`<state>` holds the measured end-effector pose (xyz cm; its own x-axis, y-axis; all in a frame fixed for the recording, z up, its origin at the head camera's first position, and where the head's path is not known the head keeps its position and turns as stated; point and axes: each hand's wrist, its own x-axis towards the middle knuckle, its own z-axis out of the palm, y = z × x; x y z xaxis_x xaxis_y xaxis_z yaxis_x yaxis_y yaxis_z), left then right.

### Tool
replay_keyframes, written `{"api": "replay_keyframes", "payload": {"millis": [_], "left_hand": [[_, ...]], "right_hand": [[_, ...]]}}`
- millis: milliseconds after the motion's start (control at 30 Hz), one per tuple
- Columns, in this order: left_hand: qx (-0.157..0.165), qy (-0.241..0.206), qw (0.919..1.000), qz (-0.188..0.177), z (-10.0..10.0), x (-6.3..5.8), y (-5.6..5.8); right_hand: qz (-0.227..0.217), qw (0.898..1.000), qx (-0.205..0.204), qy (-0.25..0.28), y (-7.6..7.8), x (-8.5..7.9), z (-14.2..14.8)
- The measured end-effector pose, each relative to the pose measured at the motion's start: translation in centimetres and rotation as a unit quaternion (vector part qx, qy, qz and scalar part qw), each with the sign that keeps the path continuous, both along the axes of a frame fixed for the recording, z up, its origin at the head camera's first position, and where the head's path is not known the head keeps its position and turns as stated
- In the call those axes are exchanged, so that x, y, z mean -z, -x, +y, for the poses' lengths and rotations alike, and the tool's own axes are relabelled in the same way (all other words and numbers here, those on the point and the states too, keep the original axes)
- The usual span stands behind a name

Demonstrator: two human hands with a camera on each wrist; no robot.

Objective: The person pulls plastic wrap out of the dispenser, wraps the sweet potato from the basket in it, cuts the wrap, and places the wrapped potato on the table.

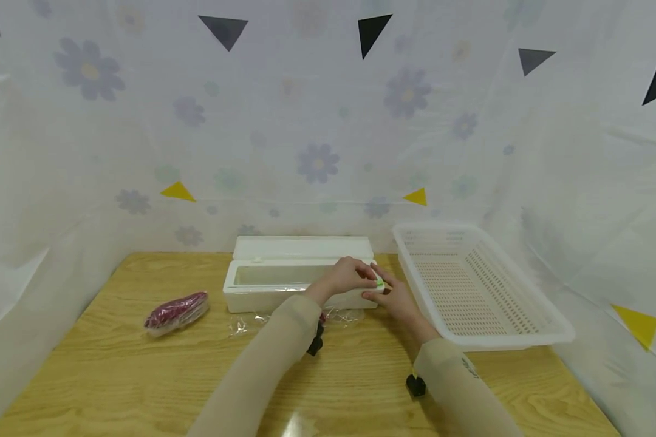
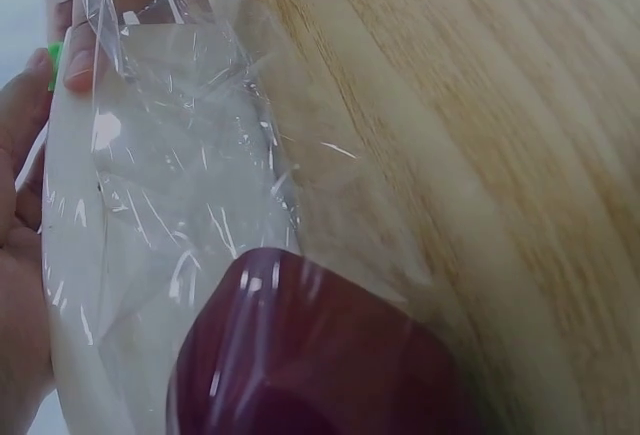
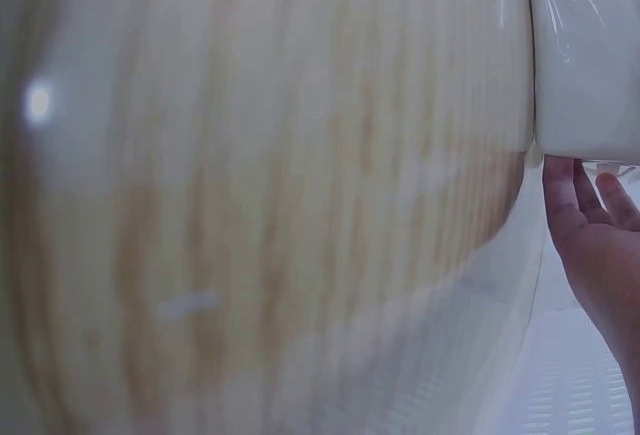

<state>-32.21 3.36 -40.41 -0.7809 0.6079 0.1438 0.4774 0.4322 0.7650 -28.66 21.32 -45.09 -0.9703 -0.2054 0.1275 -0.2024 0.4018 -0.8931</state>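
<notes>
A long white cling film dispenser [image 1: 300, 300] stands on the table with its lid [image 1: 303, 247] up. Its green slide cutter [image 1: 380, 283] is at the right end of the front edge, where my left hand [image 1: 343, 278] pinches it between thumb and fingers. My right hand [image 1: 398, 301] holds the dispenser's right end, thumb at the front; in the right wrist view its fingers [image 3: 562, 195] touch the end wall. Clear film [image 2: 190, 185] drapes down the front onto the table. A shiny dark red thing [image 2: 300, 355] lies before the dispenser, mostly hidden by my left forearm in the head view.
A purple-red, film-wrapped long item [image 1: 177, 313] lies on the left of the wooden table [image 1: 115, 376]. To the right stands a white perforated basket [image 1: 525, 341], close to my right forearm. A patterned white sheet [image 1: 317, 121] hangs behind and at both sides.
</notes>
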Motion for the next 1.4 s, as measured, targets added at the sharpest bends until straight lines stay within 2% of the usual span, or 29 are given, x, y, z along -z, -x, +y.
{"api": "replay_keyframes", "payload": {"millis": [467,667,900,1167,1400], "left_hand": [[-0.006,0.0,0.9998,0.019,-0.45,0.2,-0.18],[-0.005,0.0,0.9997,0.026,-0.58,0.2,-0.33],[0.001,0.017,0.9985,0.051,-0.61,0.19,-0.26],[-0.005,0.031,0.9976,0.062,-0.65,0.13,-0.34],[-0.002,0.048,0.996,0.075,-0.68,-0.28,-0.45]], "right_hand": [[0.015,1.0,-0.006,0.002,0.22,0.29,0.08],[0.007,1.0,-0.005,0.013,0.09,0.34,0.07],[-0.007,1.0,-0.006,0.021,0.26,0.43,0.08],[-0.011,1.0,0.003,0.007,0.06,0.32,-0.12],[-0.017,1.0,0.012,0.016,0.17,0.28,0.0]]}}
